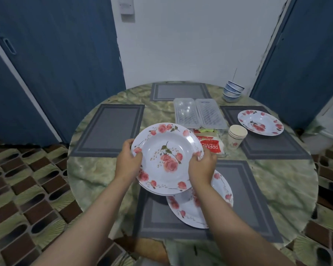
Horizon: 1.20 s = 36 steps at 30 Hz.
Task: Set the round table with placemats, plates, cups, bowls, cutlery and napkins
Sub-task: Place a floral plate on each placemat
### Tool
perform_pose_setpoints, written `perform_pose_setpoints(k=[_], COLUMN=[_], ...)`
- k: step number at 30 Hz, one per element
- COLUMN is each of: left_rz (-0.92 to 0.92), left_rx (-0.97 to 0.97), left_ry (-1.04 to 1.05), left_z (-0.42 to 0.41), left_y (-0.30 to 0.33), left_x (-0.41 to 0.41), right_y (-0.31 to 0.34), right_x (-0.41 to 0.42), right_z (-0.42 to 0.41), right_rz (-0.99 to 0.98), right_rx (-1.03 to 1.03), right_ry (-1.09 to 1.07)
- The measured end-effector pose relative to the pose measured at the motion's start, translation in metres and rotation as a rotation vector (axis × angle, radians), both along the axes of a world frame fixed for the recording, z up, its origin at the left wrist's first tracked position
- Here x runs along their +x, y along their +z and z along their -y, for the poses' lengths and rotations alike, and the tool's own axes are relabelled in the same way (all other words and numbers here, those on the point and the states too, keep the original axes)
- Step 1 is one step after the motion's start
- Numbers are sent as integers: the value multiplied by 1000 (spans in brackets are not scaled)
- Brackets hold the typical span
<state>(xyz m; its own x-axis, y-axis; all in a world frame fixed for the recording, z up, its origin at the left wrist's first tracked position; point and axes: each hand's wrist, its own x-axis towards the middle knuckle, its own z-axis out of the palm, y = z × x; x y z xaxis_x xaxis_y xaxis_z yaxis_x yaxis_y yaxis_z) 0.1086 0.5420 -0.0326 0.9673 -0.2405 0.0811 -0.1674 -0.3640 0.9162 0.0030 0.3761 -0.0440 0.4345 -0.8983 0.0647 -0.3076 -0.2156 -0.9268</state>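
Note:
I hold a small stack of white plates with pink roses [166, 158] above the round table [288, 181]. My left hand [129, 160] grips the stack's left rim and my right hand [202, 166] grips its right rim. Another rose plate [215, 206] lies on the near grey placemat [244, 200], partly under my right arm. A third plate [260, 122] rests on the right placemat [273, 148]. The left placemat [108, 129] and the far placemat [180, 91] are bare. Stacked paper cups [236, 136], stacked blue-rimmed bowls [232, 92] and a napkin pack [211, 144] stand near the middle.
Two clear plastic containers [198, 113] lie side by side at the table's centre. Blue doors flank a white wall behind the table. Patterned tile floor [27, 189] surrounds it on the left, and a white bin [323, 139] stands at the right.

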Motion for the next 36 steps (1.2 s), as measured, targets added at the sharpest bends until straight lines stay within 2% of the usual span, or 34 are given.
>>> perform_pose_setpoints(k=[6, 14, 18, 27, 31, 36], left_rz=[28, 26, -20, -95, -110, -104], left_rx=[11, -81, -64, 44, 104, 123], left_ry=[-20, -128, -152, -169, -287, -509], left_z=[-16, -26, -47, -88, -89, -80], left_y=[-12, -32, -33, -43, -56, -59], left_x=[76, 218, 256, 343, 405, 479], right_y=[-8, -31, -29, -43, -51, -62], right_x=[66, 188, 220, 286, 330, 383], right_z=[-21, -47, -64, -106, -120, -135], right_rz=[52, 29, -61, -96, -136, -141], right_rx=[0, -14, -10, 25, 28, 84], right_ry=[-39, -148, -122, -68, -125, -347])
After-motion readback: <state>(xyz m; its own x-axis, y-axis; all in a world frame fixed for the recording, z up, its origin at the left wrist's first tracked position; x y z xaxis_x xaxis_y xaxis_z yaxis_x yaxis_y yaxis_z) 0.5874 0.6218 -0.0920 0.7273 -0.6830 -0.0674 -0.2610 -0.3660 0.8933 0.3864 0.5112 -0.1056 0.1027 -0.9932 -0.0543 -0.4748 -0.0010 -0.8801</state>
